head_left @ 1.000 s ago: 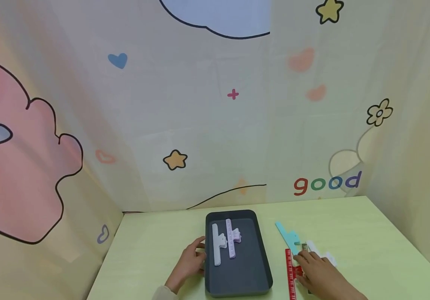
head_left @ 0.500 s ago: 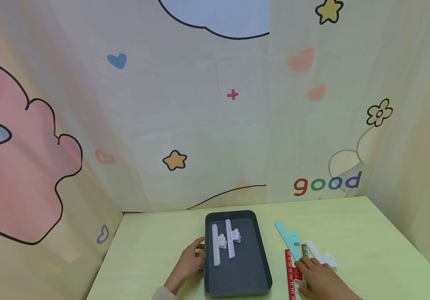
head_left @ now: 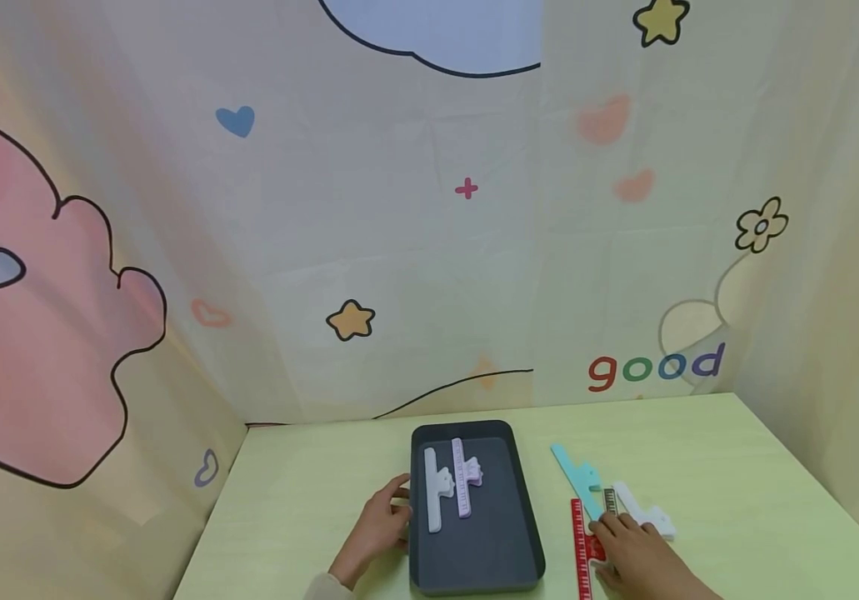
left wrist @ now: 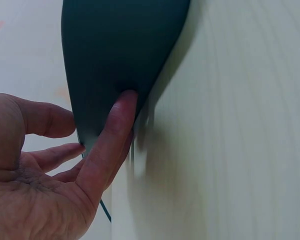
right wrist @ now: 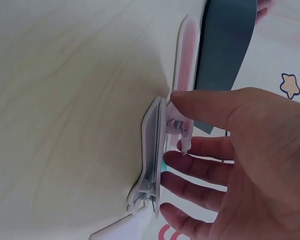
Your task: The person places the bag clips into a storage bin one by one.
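Observation:
A dark tray (head_left: 525,533) sits mid-table with a white clip (head_left: 432,490) and a lilac clip (head_left: 463,481) lying in it. My left hand (head_left: 397,502) rests against the tray's left wall (left wrist: 115,45), its fingers (left wrist: 117,127) straight on the outside and the thumb apart. To the right of the tray, my right hand (head_left: 600,528) lies over the handle of a red ruler-marked clip (head_left: 577,521). In the right wrist view my right hand (right wrist: 180,122) pinches that clip (right wrist: 185,55) between thumb and forefinger. Another white clip (right wrist: 152,145) lies right beside it.
A teal clip (head_left: 576,472), a small dark clip (head_left: 609,498) and a white clip (head_left: 646,515) lie close together just beyond my right hand. A cartoon-printed cloth backdrop (head_left: 429,250) walls in the pale green table (head_left: 302,492) at the back and sides.
My right hand has drawn back slightly toward me, uncovering more of the white clip on the table. The left hand and the tray have stayed put.

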Demonstrator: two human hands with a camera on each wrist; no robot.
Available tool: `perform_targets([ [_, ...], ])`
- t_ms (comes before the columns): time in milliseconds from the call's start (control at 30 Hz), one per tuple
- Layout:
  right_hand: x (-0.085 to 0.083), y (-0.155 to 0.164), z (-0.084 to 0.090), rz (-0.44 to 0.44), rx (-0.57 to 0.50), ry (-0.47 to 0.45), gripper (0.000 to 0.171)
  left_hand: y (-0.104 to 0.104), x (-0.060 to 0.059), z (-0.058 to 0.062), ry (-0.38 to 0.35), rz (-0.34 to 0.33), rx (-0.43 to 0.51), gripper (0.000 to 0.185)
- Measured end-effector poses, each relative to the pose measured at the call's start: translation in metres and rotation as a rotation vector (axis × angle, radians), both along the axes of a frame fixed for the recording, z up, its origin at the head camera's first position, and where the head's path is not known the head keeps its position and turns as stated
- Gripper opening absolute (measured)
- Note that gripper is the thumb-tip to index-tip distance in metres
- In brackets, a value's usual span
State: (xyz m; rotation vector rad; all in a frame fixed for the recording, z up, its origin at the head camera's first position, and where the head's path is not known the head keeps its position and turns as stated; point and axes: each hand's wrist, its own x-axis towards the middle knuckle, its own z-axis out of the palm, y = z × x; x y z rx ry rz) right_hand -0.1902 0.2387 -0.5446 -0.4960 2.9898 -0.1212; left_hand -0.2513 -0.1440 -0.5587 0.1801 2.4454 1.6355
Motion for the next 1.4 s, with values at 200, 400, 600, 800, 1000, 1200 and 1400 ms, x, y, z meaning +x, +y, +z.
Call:
perform_targets([
  [200, -0.0028, -0.0029, -0.0001, -0.009, 0.021, -0.028, 0.048, 0.0002, 0.0003, -0.0003, -0.004, 0.002, -0.002, 0.061],
  [400, -0.0041, -0.0061, 0.0009, -0.020, 0.036, -0.028, 0.048, -0.0006, 0.0004, 0.0008, -0.009, 0.000, 0.015, 0.061],
  [600, -0.0028, -0.0081, -0.0004, -0.015, 0.038, -0.004, 0.042, -0.0023, 0.0013, 0.0032, -0.008, -0.006, 0.022, 0.061],
  [800, -0.0022, -0.0084, -0.0006, -0.015, 0.039, 0.002, 0.041, -0.0009, 0.0015, 0.0044, -0.004, -0.001, 0.023, 0.062],
  [1000, -0.0011, -0.0082, -0.0006, -0.008, 0.032, 0.011, 0.040, 0.0000, 0.0003, 0.0040, -0.006, 0.004, 0.013, 0.062],
  [1200, -0.0024, -0.0083, 0.0005, -0.009, 0.049, 0.016, 0.038, 0.0000, 0.0002, 0.0029, 0.002, 0.005, 0.015, 0.062],
  [1400, -0.0027, -0.0091, 0.0053, -0.007, 0.055, 0.029, 0.037, 0.0000, 0.0013, 0.0041, -0.003, 0.004, 0.015, 0.062],
])
